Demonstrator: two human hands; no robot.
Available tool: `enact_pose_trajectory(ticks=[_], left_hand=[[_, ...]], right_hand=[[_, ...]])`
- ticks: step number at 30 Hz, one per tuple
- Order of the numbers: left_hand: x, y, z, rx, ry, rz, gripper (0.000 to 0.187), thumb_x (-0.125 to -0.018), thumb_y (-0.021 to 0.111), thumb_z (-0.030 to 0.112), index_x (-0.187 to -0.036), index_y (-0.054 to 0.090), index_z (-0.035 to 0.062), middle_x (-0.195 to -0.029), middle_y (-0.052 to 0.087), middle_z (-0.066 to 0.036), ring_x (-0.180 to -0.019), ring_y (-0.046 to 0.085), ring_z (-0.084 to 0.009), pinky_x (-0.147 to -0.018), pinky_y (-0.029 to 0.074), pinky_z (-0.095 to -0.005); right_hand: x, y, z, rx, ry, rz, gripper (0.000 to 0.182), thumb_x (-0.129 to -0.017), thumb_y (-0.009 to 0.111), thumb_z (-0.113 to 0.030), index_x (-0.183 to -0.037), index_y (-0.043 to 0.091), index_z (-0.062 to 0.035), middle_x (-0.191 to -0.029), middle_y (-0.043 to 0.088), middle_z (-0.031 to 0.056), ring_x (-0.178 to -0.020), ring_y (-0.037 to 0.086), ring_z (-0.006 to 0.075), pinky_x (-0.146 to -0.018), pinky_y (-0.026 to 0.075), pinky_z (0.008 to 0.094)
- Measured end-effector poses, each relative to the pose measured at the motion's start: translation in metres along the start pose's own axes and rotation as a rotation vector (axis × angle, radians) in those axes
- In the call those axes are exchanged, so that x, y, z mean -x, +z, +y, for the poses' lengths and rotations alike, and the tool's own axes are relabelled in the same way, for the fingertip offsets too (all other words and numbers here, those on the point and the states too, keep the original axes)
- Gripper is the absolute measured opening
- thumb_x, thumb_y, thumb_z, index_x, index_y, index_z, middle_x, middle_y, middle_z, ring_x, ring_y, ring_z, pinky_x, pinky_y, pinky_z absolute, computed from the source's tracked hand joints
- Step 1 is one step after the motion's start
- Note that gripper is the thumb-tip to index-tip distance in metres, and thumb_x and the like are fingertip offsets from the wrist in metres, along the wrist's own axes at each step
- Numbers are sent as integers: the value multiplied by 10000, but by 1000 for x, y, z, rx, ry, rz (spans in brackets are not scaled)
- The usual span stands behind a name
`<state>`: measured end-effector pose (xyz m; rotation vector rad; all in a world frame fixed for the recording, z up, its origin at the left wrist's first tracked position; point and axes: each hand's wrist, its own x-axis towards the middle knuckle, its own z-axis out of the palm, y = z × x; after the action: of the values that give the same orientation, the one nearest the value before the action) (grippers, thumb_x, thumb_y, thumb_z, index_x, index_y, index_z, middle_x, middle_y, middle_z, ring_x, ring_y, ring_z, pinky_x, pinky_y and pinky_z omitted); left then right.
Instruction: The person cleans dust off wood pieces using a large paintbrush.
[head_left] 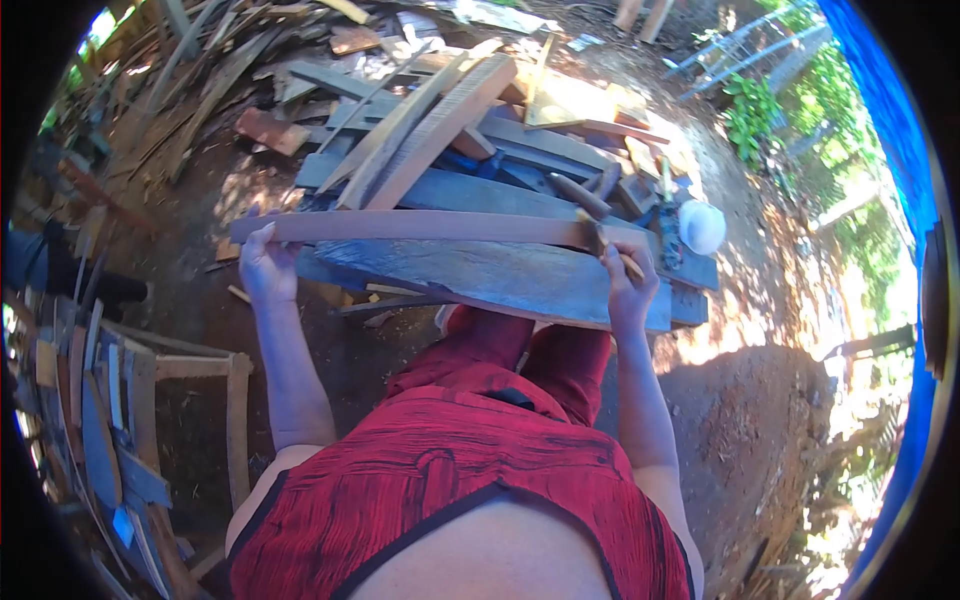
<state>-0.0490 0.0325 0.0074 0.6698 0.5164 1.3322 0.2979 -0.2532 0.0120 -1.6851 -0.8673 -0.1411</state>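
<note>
A long, narrow wooden board (pixel 430 226) lies across in front of me, above the weathered bench planks (pixel 480 272). My left hand (pixel 268 265) is closed around the board's left end, with the thumb on the near edge. Pinched in my right hand (pixel 630 275) is a small paintbrush (pixel 596 236), its dark head against the board near the right end. Left of the brush the board looks darker brown; the short stretch to its right is paler. My right fingers hide part of the brush handle.
Loose lumber (pixel 430 130) is piled on the bench's far side. A white round container (pixel 702 228) and a bottle (pixel 668 238) stand at the right. Beside them is a dark, handle-like piece (pixel 580 196). A wooden frame (pixel 238 420) stands at left, and blue tarp (pixel 905 150) hangs at right.
</note>
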Motion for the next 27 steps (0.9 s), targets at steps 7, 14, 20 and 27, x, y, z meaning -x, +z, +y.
enact_pose_trajectory(ticks=[7,14,20,27], left_hand=[[-1,6,2,-272,61,149,475,-785,572,90,-1232,410,80,-830,608,-88,-535,540,-131,-372,382,-237],[2,13,10,-28,-125,259,334,-761,589,69,-1074,474,87,-797,601,-85,-499,519,-133,-349,347,-234],[1,14,21,235,-318,233,183,-756,691,139,-881,567,89,-733,572,-48,-537,545,-150,-394,422,-237],[10,11,12,57,-171,275,219,-780,705,182,-970,618,116,-743,594,-25,-612,623,-177,-441,497,-258]], right_hand=[[8,1,-48,-577,222,-108,103,-864,578,-51,-925,598,29,-881,607,83,-729,634,167,-702,497,266],[9,-46,-11,-338,294,202,128,-893,554,-90,-922,593,28,-920,597,100,-783,609,157,-661,552,258],[15,-42,12,-167,159,194,115,-888,570,-80,-934,582,25,-891,579,73,-713,606,132,-659,500,221],[23,21,-23,-43,-117,26,113,-781,650,-33,-859,573,-7,-922,576,102,-859,562,208,-723,468,315]])
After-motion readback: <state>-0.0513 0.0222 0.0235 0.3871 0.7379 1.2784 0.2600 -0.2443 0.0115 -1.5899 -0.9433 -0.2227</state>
